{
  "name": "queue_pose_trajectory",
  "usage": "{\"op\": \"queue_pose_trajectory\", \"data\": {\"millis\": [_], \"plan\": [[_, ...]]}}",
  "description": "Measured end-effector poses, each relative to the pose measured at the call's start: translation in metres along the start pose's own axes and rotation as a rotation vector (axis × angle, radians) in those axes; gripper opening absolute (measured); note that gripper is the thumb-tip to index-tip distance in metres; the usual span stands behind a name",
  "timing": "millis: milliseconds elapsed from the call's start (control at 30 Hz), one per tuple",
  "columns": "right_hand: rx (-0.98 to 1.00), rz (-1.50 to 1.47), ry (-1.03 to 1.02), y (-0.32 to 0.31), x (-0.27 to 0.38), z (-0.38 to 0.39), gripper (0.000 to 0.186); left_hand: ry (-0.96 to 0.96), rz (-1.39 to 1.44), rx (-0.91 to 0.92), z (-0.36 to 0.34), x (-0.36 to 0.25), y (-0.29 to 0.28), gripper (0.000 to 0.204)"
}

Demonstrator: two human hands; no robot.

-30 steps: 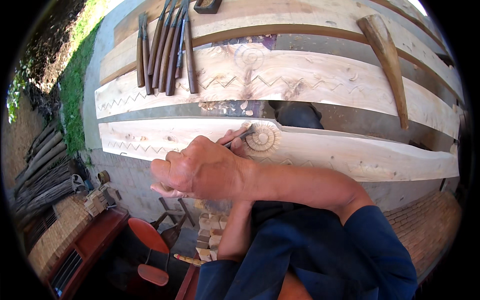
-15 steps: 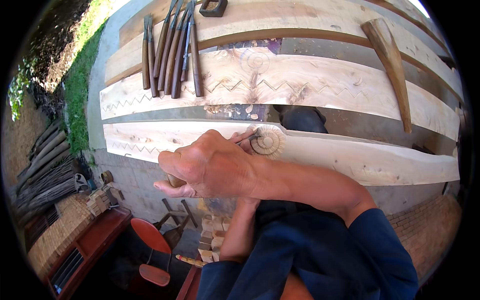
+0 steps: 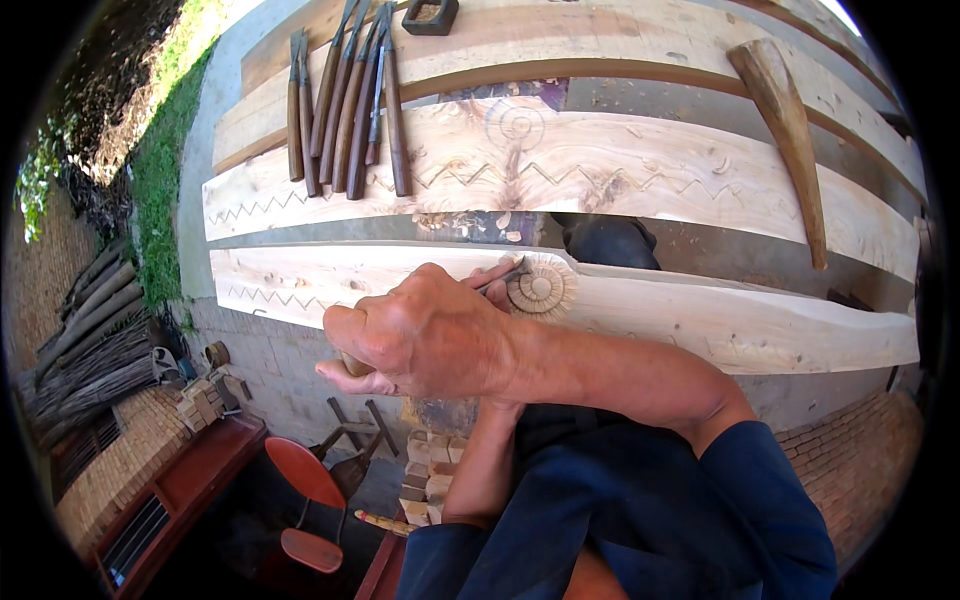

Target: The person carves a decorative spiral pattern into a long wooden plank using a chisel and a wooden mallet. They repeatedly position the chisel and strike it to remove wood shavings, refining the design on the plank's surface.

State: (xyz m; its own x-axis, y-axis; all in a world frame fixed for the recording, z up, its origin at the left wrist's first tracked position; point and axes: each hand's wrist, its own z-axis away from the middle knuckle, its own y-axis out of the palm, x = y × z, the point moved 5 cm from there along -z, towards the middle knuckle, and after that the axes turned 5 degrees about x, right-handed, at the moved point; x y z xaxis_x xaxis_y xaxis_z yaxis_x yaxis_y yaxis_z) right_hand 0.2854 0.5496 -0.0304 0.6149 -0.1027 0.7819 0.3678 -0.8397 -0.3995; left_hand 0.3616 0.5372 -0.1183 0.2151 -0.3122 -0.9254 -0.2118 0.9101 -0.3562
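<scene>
A carving chisel point(image 3: 515, 268) rests its metal tip on the upper left edge of a round, ridged rosette point(image 3: 542, 287) carved in the nearest pale board point(image 3: 690, 318). My right hand point(image 3: 425, 335) is closed in a fist around the chisel's handle, whose butt shows by the thumb. Reaching up beneath the right wrist, my left hand point(image 3: 492, 282) has its fingers on the chisel close to the blade. Most of the left hand is hidden behind my right hand and forearm. A zigzag line is cut along the board's left part.
Beyond lies another board point(image 3: 680, 165) with zigzag carving. Several wooden-handled chisels point(image 3: 350, 110) lie across the boards at the upper left, beside a small dark box point(image 3: 430, 15). A wooden mallet point(image 3: 785, 140) rests at the right. A red chair point(image 3: 305, 470) stands at the lower left.
The whole view has shifted very slightly. Both hands keep their grip on the chisel, with its tip still at the rosette's edge.
</scene>
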Motion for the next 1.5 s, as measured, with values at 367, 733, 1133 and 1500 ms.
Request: {"op": "queue_pose_trajectory", "data": {"millis": [367,733,1133,1500], "plan": [[-0.001,-0.120,0.093,-0.011,-0.009,-0.006,0.039,-0.027,0.010,0.002,0.006,0.000,-0.004,0.031],[-0.076,0.005,-0.065,-0.011,0.010,0.004,0.038,-0.090,0.114,-0.073,0.016,0.009,-0.008,0.031],[0.010,0.084,0.009,-0.001,0.003,0.003,0.039,0.070,-0.081,-0.022,-0.008,-0.014,-0.003,0.031],[0.035,0.056,0.040,0.002,-0.005,-0.001,0.040,0.053,-0.051,-0.010,-0.011,-0.013,0.001,0.031]]}}
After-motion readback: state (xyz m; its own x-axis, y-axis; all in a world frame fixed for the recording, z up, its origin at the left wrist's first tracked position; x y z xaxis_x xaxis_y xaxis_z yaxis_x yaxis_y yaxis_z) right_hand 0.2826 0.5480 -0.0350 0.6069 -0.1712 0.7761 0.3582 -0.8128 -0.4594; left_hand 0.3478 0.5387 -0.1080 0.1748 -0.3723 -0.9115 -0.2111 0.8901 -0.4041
